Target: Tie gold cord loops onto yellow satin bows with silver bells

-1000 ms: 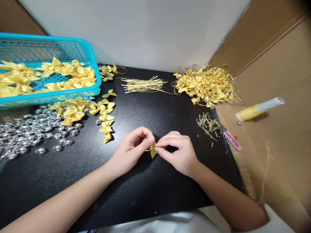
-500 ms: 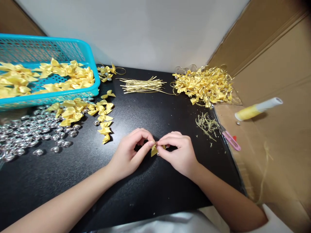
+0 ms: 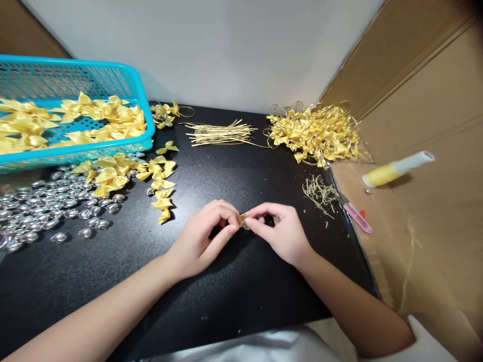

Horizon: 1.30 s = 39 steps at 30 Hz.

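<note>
Both hands meet over the black table (image 3: 234, 166), fingers curled nearly closed. The left hand (image 3: 206, 239) and right hand (image 3: 281, 234) pinch one small yellow bow (image 3: 243, 220) between their fingertips, just above the tabletop.

Black speckled tabletop (image 3: 234, 171) underfoot of everything, glossy under even light. Plain white wall (image 3: 211, 45) straight behind. Brown cardboard panel (image 3: 422, 90) leaning in at right, another brown corner (image 3: 22, 30) top left.

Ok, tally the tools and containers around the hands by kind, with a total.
Basket: 1
Snips: 1
Yellow tube: 1
Total: 3
Both hands, left and right, pinch one bow.
</note>
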Motion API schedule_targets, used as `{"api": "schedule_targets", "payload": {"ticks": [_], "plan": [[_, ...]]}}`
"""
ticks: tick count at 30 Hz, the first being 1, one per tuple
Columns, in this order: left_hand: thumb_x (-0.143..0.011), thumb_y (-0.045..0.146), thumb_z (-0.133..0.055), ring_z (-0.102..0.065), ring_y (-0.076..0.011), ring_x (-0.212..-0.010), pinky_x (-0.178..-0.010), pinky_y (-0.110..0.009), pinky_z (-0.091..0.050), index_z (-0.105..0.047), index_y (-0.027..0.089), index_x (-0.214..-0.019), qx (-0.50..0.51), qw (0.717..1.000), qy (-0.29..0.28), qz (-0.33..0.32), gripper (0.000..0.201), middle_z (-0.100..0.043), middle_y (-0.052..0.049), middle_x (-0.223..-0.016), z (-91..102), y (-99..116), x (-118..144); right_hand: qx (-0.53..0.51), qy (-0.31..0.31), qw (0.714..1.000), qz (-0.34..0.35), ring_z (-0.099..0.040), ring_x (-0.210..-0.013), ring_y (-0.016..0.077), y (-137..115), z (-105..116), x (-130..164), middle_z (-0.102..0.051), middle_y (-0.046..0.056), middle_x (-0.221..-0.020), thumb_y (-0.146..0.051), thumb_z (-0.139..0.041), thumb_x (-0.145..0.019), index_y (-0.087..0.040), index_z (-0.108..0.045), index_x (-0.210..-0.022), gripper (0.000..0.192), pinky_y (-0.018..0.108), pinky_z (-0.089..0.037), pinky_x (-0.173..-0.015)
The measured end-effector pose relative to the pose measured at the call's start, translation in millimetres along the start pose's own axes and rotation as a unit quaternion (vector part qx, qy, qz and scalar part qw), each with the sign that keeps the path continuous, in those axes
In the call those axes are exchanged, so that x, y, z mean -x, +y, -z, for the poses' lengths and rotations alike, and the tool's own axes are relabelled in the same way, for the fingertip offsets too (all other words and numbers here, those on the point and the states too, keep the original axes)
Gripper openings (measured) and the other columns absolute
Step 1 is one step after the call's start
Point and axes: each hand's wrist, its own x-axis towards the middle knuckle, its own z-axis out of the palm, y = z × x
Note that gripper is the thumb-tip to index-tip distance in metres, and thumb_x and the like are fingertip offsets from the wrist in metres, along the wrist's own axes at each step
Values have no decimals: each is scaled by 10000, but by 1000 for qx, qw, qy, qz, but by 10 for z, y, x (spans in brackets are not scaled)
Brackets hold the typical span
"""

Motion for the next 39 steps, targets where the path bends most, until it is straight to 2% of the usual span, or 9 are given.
{"api": "schedule_targets", "payload": {"ticks": [4, 9, 12, 17, 21, 23, 26, 32, 39], "plan": [[-865, 53, -570, -586, -133, -841, -798, -274, -438, -563, 181, -895, -69, 996, -38, -51, 132, -642, -17, -875, 65, 9, -18, -77, -1, 997, -14, -625, -668, 133, 12, 37, -45, -715, 20, -736, -247, -762, -695, -187, -712, -729, 86, 269, -520, -677], [-837, 91, -596, -577, -160, -817, -763, -308, -424, -584, 172, -848, -141, 988, -54, -43, 82, -664, -40, -886, 89, -45, -17, -100, -2, 994, -35, -643, -691, 132, 3, 76, -74, -702, 8, -725, -292, -800, -675, -191, -691, -726, 157, 265, -528, -693], [-807, 97, -585, -573, -183, -826, -763, -330, -430, -596, 162, -849, -170, 984, -53, -20, 79, -669, -57, -909, 85, -59, -19, -90, -4, 996, -25, -655, -716, 147, -6, 90, -65, -705, 16, -742, -304, -780, -702, -188, -689, -746, 154, 285, -529, -707], [-793, 87, -569, -591, -178, -860, -803, -322, -443, -616, 141, -894, -134, 991, 7, 22, 123, -675, -56, -894, 68, 15, -58, -13, -4, 999, 41, -641, -762, 149, -4, 98, -53, -709, 30, -815, -220, -718, -763, -194, -722, -774, 29, 298, -505, -730], [-835, 219, -637, -563, -143, -761, -678, -270, -436, -653, 168, -953, -78, 990, 46, 110, 130, -685, -30, -902, 63, 73, -142, 14, 7, 997, 78, -603, -750, 126, 2, 103, -62, -666, 16, -811, -180, -728, -751, -208, -747, -750, 34, 259, -479, -663], [-830, 248, -657, -527, -128, -693, -639, -258, -418, -663, 187, -946, -71, 985, 44, 151, 131, -681, -4, -841, 66, 80, -194, 20, 12, 997, 79, -585, -729, 118, 3, 108, -67, -646, 10, -794, -179, -731, -748, -215, -757, -752, 44, 250, -472, -640], [-821, 239, -669, -509, -110, -658, -615, -238, -403, -641, 196, -867, -51, 983, 3, 174, 69, -682, 25, -793, 63, 62, -273, 22, 16, 997, 77, -576, -724, 119, 3, 115, -74, -634, 8, -783, -189, -734, -749, -224, -767, -763, 50, 252, -469, -635], [-815, 239, -678, -468, -90, -615, -603, -220, -393, -466, 200, -775, -33, 987, -33, 153, 220, -717, 41, -797, 13, -30, -374, 17, 24, 996, 82, -567, -706, 109, 9, 119, -94, -626, -3, -757, -178, -742, -741, -225, -768, -750, 55, 255, -465, -653], [-845, 218, -614, -496, -101, -634, -613, -232, -381, -462, 203, -789, -82, 989, -73, 102, 163, -683, 35, -768, 12, -87, -388, 9, 31, 998, 57, -547, -680, 107, 31, 127, -114, -628, 3, -770, -197, -745, -735, -214, -759, -740, 22, 259, -452, -627]]}}
